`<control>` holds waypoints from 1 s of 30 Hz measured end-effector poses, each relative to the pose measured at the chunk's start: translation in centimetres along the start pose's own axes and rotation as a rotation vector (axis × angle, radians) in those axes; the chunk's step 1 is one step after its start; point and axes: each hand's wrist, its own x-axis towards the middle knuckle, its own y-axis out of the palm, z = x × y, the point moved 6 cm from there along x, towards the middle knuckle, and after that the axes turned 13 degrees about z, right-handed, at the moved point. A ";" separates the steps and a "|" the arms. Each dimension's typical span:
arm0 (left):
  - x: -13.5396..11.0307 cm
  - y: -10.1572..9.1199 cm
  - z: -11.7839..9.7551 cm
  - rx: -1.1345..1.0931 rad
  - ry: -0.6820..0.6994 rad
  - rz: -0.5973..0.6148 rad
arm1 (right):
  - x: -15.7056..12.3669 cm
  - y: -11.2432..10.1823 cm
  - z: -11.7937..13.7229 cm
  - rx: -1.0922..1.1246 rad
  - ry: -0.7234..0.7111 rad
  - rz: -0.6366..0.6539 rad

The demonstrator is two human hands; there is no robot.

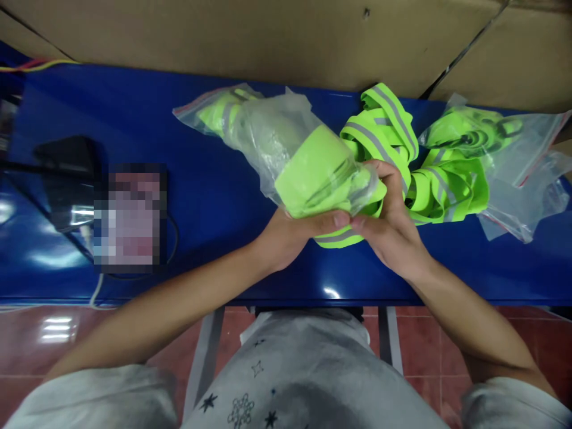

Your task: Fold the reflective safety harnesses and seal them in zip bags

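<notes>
Grey star-printed shirt (pixel 313 369) is seen at the near edge of the blue table (pixel 201 179). Over the table's middle, a folded hi-vis vest (pixel 335 240) is clamped by both hands, half sheathed in a clear plastic bag (pixel 272 128). The left hand (pixel 290 229) is closed beneath it, and the right hand (pixel 391 229) is closed on its exposed end. Loose vests (pixel 388 128) lie toward the table's right. If the grip were slackened, the fold could spring open. The thin film could be split by a hard pull, or loose straps snagged.
</notes>
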 end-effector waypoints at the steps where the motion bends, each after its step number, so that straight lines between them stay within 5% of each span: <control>1: 0.0 0.0 -0.3 -0.027 -0.008 -0.003 | 0.0 0.3 0.1 0.045 0.000 0.031; 7: -0.2 -0.4 -0.1 -0.095 -0.043 -0.017 | 0.6 1.2 -0.1 0.157 0.019 0.043; 14: -0.4 0.9 0.4 -0.100 -0.117 0.176 | 0.9 -0.1 -0.4 -0.035 -0.087 0.020; 23: -0.2 -1.0 -1.4 0.010 -0.016 -0.065 | 0.1 1.2 0.4 -0.578 -0.171 0.053; 30: -0.2 -0.4 0.9 -0.029 -0.009 -0.093 | 0.2 0.5 -0.3 -0.549 -0.175 0.109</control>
